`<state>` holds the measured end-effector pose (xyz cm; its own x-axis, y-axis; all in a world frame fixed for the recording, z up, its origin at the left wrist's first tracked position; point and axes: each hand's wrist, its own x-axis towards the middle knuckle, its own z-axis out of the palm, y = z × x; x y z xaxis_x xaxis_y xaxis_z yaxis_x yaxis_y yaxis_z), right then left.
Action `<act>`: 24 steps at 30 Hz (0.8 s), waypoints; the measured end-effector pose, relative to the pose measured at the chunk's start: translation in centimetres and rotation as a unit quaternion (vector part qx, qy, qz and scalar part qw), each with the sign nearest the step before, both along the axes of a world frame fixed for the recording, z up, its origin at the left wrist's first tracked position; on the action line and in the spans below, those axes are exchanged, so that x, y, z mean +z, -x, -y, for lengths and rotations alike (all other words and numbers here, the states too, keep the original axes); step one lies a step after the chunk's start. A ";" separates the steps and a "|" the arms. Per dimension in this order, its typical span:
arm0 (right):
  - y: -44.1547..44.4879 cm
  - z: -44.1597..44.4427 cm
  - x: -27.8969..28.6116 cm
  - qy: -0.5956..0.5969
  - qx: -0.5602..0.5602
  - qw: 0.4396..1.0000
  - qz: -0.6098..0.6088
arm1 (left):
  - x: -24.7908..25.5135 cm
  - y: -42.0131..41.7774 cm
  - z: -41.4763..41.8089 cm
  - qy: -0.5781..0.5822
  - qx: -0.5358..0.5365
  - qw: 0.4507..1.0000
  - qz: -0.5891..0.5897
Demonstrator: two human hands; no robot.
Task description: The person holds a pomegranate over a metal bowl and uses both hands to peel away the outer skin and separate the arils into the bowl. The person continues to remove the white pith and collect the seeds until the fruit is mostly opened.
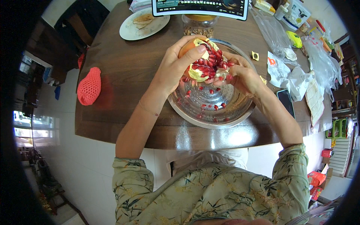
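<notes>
A partly peeled pomegranate [206,60] is held above a stainless steel basin [180,112], its red arils and pale yellow pith exposed. My left hand [180,60] wraps its rind from the left, the thumb lying across the opened face. On the other side, my right hand [239,70] grips the fruit's right edge, with arils and pale membrane at its thumb and fingertips. The right fingers are partly hidden behind the fruit. Several loose arils [216,107] lie in the basin, which stands near the front edge of the wooden table [135,98].
Behind the basin, a tablet [199,11] stands by a yellow-lidded jar [199,28]. A plate [126,31] holds flatbread pieces. Left lies a red foam fruit net [89,86]. To the right are a phone [285,102], crumpled paper [277,70], a folded cloth [314,98] and plastic bags [323,59].
</notes>
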<state>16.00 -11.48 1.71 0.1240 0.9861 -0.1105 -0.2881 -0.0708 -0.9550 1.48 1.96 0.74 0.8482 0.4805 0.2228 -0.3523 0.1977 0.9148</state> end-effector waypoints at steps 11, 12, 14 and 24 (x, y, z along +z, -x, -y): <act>-0.4 -0.4 0.0 0.018 0.027 0.997 -0.070 | -1.0 0.1 -0.2 -0.008 0.064 0.998 0.000; -0.3 -0.2 0.1 0.010 0.024 0.998 -0.062 | -1.0 0.1 -0.2 -0.045 0.085 0.995 0.005; -0.2 0.4 0.1 -0.007 0.017 0.999 -0.045 | -1.0 0.4 0.1 -0.119 0.124 0.985 0.013; -0.4 1.2 -1.6 -0.109 -0.058 0.973 0.196 | -1.0 0.9 0.4 -0.333 0.184 0.924 0.038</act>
<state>16.43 -12.69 0.13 0.2268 0.9576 0.1776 0.1064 0.1569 -0.9819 0.53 1.57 -0.26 0.6252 0.4682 0.6244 -0.3517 -0.5453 0.7609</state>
